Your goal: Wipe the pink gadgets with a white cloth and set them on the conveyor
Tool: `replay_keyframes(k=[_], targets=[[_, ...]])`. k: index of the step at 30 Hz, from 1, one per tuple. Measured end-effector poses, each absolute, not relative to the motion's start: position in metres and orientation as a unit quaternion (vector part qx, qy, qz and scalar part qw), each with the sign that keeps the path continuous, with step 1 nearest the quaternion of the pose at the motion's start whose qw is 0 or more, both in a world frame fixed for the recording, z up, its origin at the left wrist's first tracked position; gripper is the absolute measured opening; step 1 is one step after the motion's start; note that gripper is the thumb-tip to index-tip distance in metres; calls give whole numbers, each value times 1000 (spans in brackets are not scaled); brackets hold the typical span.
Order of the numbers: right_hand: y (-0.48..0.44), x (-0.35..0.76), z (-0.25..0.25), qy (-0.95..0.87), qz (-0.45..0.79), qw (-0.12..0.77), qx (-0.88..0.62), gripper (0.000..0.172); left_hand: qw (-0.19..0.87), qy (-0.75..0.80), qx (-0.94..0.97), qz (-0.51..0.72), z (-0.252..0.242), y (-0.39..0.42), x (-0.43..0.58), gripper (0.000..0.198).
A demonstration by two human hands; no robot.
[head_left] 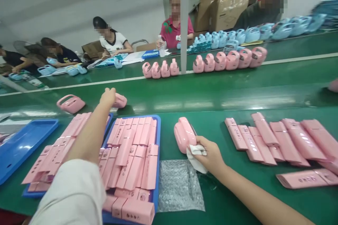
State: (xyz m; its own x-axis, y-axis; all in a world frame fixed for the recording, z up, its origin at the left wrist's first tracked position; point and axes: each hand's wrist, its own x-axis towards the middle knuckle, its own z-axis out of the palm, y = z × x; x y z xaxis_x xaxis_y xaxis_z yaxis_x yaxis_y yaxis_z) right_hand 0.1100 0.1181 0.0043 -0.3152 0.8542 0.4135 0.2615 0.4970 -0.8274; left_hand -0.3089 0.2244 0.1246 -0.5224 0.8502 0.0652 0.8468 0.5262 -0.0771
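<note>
My left hand point(108, 97) reaches out over the belt, its fingers closed on a small pink handled housing point(120, 101) that it partly hides. Another pink handled housing point(71, 104) lies on the belt to its left. My right hand point(211, 153) is nearer to me, with a folded white cloth point(198, 156) in its fingers. Those fingers also grip the lower right side of a pink handled housing point(183, 134), just above a sheet of bubble wrap point(181, 185).
Blue trays point(158, 130) hold stacked pink shell parts; more pink parts point(285, 140) lie at the right. An additional blue tray point(26, 144) is at far left. Pink housings point(220, 61) line the belt's far side. Several co-workers point(113, 40) sit across, near light-blue housings point(229, 37).
</note>
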Motion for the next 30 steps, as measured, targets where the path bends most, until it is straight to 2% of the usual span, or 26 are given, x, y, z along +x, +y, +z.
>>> replay_keyframes(k=[7,9,13,15,19,23,25,28,30], targets=[[118,125,27,-670,413,449,-423,26,86,-686,-710,-136,148,196,-231,24],[108,135,33,-662,415,449,-434,27,40,-630,-760,-155,145,185,-200,25],[75,158,40,-646,415,460,-445,27,-121,-612,-767,-149,129,156,-139,32],[57,168,40,-637,417,468,-449,26,-150,-592,-782,-123,118,141,-116,33],[25,180,37,-629,405,478,-460,26,-105,-514,-850,-53,103,119,-92,27],[4,182,29,-633,389,478,-469,28,14,-483,-875,0,105,95,-85,44],[-4,180,25,-637,383,475,-471,27,50,-494,-867,-29,109,71,-76,45],[-17,174,22,-665,373,459,-456,26,-19,-495,-861,-118,109,25,-51,39],[-24,171,22,-700,381,435,-420,29,-106,-492,-854,-133,100,-4,-29,50]])
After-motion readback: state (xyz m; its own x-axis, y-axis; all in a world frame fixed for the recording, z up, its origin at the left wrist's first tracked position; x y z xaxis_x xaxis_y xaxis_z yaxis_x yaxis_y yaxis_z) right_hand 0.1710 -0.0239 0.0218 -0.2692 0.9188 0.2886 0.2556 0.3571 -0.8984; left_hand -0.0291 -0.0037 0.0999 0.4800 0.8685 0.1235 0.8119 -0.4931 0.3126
